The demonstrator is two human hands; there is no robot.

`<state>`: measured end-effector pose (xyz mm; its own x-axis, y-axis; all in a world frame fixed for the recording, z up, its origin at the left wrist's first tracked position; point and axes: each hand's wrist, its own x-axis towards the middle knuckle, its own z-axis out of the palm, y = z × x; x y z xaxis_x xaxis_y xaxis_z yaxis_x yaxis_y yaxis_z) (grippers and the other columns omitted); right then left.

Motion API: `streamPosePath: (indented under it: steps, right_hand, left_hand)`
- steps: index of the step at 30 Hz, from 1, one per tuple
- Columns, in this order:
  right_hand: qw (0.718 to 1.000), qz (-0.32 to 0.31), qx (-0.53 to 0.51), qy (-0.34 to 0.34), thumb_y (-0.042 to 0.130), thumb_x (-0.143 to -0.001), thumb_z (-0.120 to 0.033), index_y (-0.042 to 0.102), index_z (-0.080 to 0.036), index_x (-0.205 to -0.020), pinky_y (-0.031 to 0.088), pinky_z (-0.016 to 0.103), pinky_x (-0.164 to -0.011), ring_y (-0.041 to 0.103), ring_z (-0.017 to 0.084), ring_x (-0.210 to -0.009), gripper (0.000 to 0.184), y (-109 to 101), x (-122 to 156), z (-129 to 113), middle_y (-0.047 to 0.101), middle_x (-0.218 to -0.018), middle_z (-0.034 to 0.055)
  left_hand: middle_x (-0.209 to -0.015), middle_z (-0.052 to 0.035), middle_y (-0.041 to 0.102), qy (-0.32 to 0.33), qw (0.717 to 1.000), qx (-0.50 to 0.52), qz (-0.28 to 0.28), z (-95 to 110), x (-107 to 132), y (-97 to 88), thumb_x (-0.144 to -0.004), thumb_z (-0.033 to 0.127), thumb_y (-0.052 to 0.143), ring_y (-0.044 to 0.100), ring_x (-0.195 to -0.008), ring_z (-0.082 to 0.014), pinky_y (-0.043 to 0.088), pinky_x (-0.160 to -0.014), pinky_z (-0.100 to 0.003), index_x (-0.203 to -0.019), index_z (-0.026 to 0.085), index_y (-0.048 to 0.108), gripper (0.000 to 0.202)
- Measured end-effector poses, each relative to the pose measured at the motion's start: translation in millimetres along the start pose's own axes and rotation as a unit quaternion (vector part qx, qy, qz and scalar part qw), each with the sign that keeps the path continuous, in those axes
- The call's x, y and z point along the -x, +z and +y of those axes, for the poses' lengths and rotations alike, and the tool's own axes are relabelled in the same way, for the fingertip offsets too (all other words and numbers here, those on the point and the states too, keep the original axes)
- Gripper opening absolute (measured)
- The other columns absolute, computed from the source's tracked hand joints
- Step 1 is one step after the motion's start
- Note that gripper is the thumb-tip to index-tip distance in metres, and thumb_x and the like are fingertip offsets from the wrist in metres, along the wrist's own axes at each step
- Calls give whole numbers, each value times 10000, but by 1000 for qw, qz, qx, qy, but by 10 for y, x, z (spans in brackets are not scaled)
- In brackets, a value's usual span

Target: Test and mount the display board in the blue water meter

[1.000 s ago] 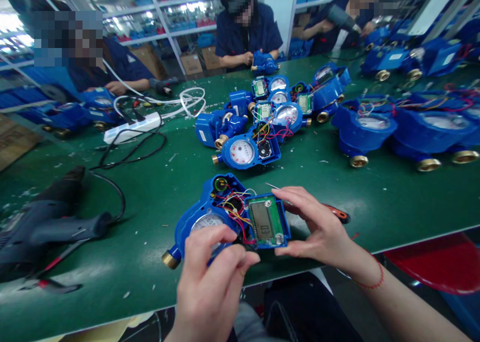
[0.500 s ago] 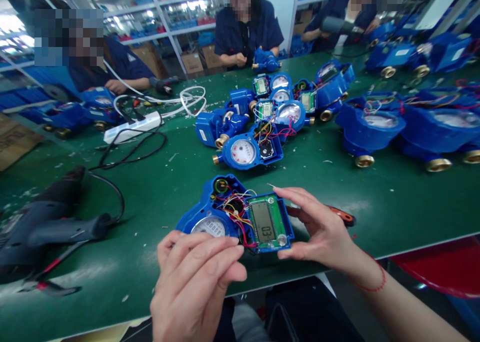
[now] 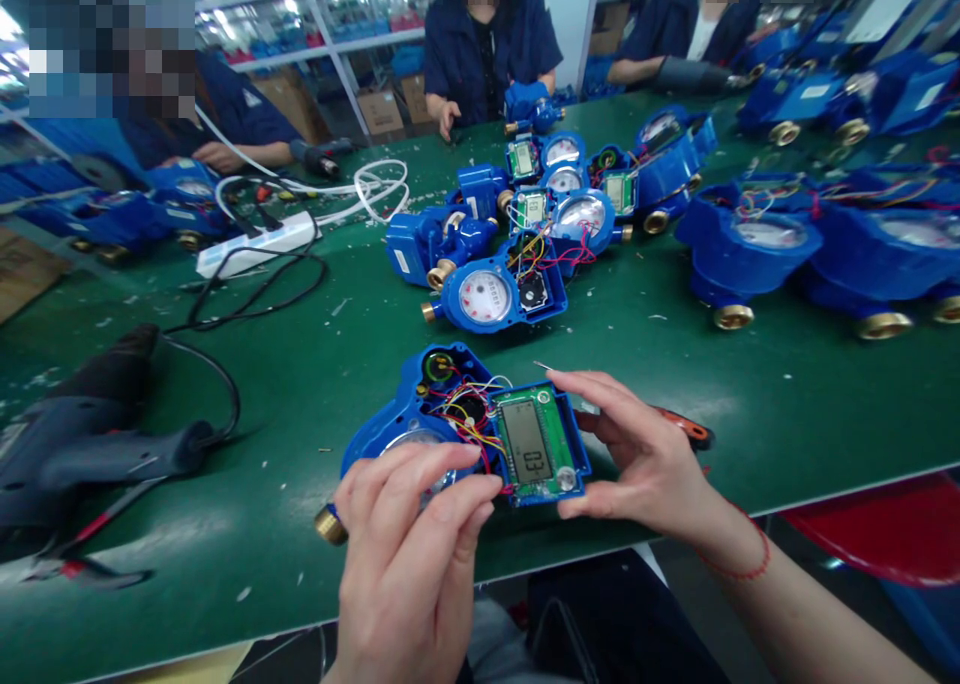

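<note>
A blue water meter [image 3: 375,419] lies before me with its wiring compartment uncovered, red, yellow and white wires [image 3: 470,416] showing inside. My right hand [image 3: 645,454] grips the edge of its display module [image 3: 531,442], a green board with an LCD in a blue frame. Over the meter's dial, my left hand [image 3: 420,544] has its fingers bent together at the red wires beside the module. What those fingertips hold, if anything, is hidden. Behind my right hand is a tool with an orange and black handle [image 3: 686,427]; whether the hand touches it is unclear.
Several blue meters [image 3: 480,294] crowd the green table [image 3: 300,384] ahead, with more at the right. A power drill [image 3: 97,434], red-handled pliers [image 3: 82,564] and a white power strip [image 3: 259,246] are at left. Co-workers [image 3: 491,44] sit opposite. A red stool [image 3: 885,529] stands at right.
My left hand has moved slightly right and its fingertips have come closer to the display module, uncovering the meter's brass end. My right hand keeps its grip. The co-worker opposite has lowered a hand.
</note>
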<state>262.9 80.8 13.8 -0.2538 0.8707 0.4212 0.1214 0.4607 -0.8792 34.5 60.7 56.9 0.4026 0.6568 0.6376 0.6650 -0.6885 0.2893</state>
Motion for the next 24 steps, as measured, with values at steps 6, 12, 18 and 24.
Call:
streamPosePath:
  steps: [6, 12, 18, 24]
  right_hand:
    - [1000, -6, -9, 3, 828, -706, -393, 446, -380, -1409, 500, 350, -986, 473, 232, -1219, 799, 1, -4, -4, 493, -1314, 48]
    - [1000, -6, -9, -2, 831, -700, -398, 449, -366, -1411, 496, 352, -985, 476, 231, -1199, 808, 6, -6, 9, 499, -1298, 53]
    - [1000, -16, -13, 5, 829, -702, -394, 450, -377, -1405, 500, 302, -966, 457, 215, -1236, 799, -1, -30, -24, 489, -1326, 34]
    - [999, -23, 4, -31, 830, -701, -383, 435, -401, -1409, 493, 295, -995, 450, 196, -1280, 811, -6, -55, -7, 506, -1368, 0]
  left_hand:
    - [-1032, -58, 662, -12, 1000, 4, 2, 33, 29, 24, -837, 23, 612, 556, -998, -204, 398, -870, -376, -989, 198, 659, 237]
    - [-1018, -59, 665, -26, 999, 27, 7, 61, -23, 47, -800, 18, 607, 584, -996, -187, 406, -896, -360, -1011, 178, 590, 265]
    - [-1303, -72, 606, -47, 989, 17, -141, 9, -426, -15, -812, 181, 681, 546, -1201, -230, 398, -995, -404, -1297, 226, 456, 537]
    - [-1475, 6, 487, -45, 931, 138, -334, -64, -685, -30, -790, 126, 682, 483, -1311, -161, 408, -1087, -328, -1460, 291, 280, 798]
